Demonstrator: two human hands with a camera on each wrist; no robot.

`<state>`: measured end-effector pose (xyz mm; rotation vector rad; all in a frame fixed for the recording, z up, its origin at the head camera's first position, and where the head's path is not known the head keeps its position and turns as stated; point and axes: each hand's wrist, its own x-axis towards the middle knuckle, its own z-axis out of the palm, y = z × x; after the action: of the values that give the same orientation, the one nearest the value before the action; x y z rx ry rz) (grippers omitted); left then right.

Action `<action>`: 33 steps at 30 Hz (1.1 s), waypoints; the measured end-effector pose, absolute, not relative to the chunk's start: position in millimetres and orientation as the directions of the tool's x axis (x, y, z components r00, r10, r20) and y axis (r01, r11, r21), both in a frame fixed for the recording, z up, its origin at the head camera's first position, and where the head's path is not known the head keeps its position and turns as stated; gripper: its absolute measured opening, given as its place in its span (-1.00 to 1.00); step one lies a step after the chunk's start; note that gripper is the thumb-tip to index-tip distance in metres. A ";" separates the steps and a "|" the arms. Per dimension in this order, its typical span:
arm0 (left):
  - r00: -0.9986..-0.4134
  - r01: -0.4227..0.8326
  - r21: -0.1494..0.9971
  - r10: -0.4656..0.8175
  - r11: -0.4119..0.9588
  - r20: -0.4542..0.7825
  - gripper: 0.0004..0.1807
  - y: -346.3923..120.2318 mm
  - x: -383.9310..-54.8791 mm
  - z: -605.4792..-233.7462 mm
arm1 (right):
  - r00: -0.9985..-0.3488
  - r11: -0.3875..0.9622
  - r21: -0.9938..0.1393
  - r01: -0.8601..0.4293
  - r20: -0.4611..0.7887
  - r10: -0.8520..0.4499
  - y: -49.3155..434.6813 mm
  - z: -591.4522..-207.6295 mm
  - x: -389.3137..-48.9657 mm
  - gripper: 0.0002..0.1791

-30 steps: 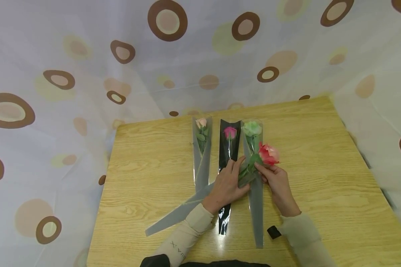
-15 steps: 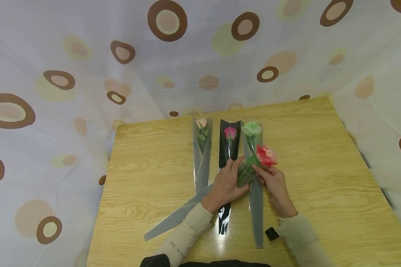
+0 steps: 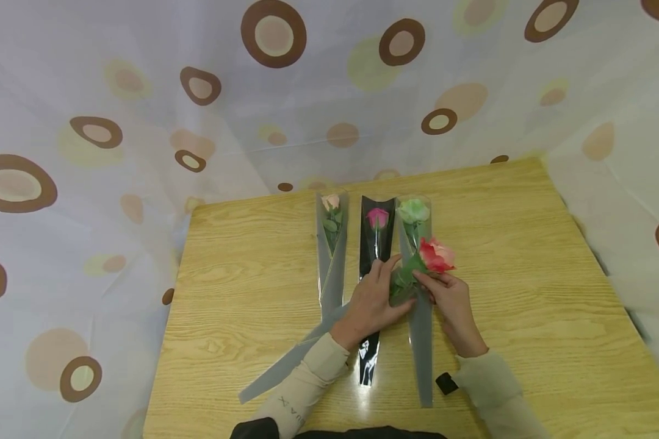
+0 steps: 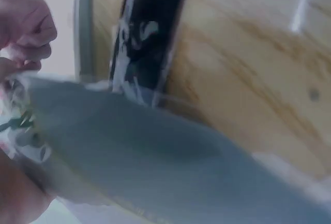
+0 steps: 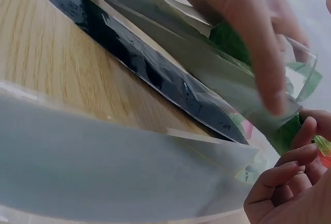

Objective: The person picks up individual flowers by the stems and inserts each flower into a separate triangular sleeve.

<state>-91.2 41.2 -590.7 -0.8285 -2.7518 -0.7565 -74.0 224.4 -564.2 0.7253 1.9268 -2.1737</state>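
My left hand (image 3: pixel 370 305) grips the mouth of a grey-backed clear flower sleeve (image 3: pixel 288 369), which slants down to the left under the forearm. A red and pale pink artificial rose (image 3: pixel 437 255) has its green leaves (image 3: pixel 409 271) at that mouth, its bloom outside. My right hand (image 3: pixel 454 305) pinches the rose just below the bloom. In the right wrist view, the left fingers (image 5: pixel 258 53) lie along the sleeve's rim, and the right fingers (image 5: pixel 295 182) are curled at a leaf. The left wrist view shows the sleeve's grey back (image 4: pixel 134 136) close up.
On the wooden table (image 3: pixel 532 274) lie three wrapped flowers: a pale peach rose (image 3: pixel 331 203), a magenta rose (image 3: pixel 378 218) in a black sleeve, and a green flower (image 3: pixel 414 211). A small black object (image 3: pixel 446 383) is by the right cuff. A patterned curtain (image 3: pixel 307 110) hangs behind.
The right hand and the red rose have shifted slightly left, toward the left hand and the sleeve's mouth. The sleeve's narrow end has swung a little toward the near edge.
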 end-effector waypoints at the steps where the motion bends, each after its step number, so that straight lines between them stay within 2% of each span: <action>1: -0.842 0.539 0.464 0.467 0.704 0.269 0.09 40.1 -91.2 -589.6 | -0.870 -0.173 -0.891 0.420 -0.449 0.203 224.7 -564.7 -73.9 -0.77; 4: -0.866 0.472 0.596 0.468 0.650 0.176 0.10 35.4 -91.6 -586.4 | -0.867 -0.186 -0.887 0.423 -0.456 0.203 225.5 -565.6 -73.3 -0.79; 7: -0.870 0.428 0.683 0.475 0.591 0.134 -0.15 30.7 -91.8 -583.0 | -0.870 -0.175 -0.890 0.422 -0.451 0.197 226.1 -566.4 -72.9 -0.79; 11: -0.874 0.392 0.778 0.462 0.491 0.150 -0.45 29.1 -94.0 -581.5 | -0.869 -0.150 -0.890 0.432 -0.455 0.197 226.1 -567.0 -72.6 -0.76; 17: -0.921 0.280 0.894 0.362 0.351 0.146 -0.62 31.2 -98.1 -581.7 | -0.863 -0.132 -0.885 0.447 -0.465 0.197 225.0 -566.9 -71.6 -0.74; 25: -0.972 0.126 0.971 0.220 0.203 0.080 -0.72 31.1 -99.0 -579.5 | -0.858 -0.137 -0.880 0.456 -0.475 0.194 224.3 -564.6 -69.8 -0.74; 33: -0.981 0.148 0.977 0.148 0.154 0.126 -0.73 38.2 -101.9 -573.8 | -0.857 -0.133 -0.883 0.451 -0.470 0.211 223.1 -561.2 -70.1 -0.74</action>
<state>-101.9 38.2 -573.8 -0.3069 -2.3869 -2.0195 -70.1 223.1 -561.2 0.7558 1.9474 -2.1141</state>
